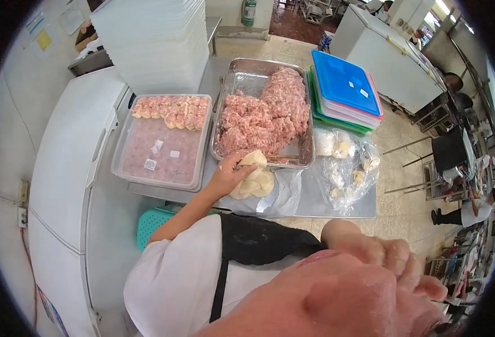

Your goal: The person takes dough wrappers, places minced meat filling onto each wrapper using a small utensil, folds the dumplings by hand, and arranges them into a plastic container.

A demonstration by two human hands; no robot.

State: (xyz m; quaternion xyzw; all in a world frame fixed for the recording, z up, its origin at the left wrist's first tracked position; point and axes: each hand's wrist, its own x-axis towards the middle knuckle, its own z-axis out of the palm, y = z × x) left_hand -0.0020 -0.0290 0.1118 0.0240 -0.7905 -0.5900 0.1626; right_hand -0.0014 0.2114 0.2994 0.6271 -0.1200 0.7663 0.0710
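Note:
My left hand (233, 173) is closed on a pale round dough wrapper (255, 159), its fingers over the edge. Below that wrapper, more dough wrappers (254, 186) overlap on a plastic sheet (288, 194). Just beyond the hand stands a metal tray (310, 147) with a large mass of ground meat (257, 121); a flat stick or spatula lies at its near edge. Close to the camera at lower right, my right hand (390, 253) is raised with curled fingers; its inner side is hidden.
A plastic container (201, 163) at left holds rows of filled dumplings. Blue and other coloured lids (346, 84) are stacked right of the tray, above a clear bag (343, 168) with dough pieces. White foam trays (152, 45) rise behind. A co-worker (475, 209) is at far right.

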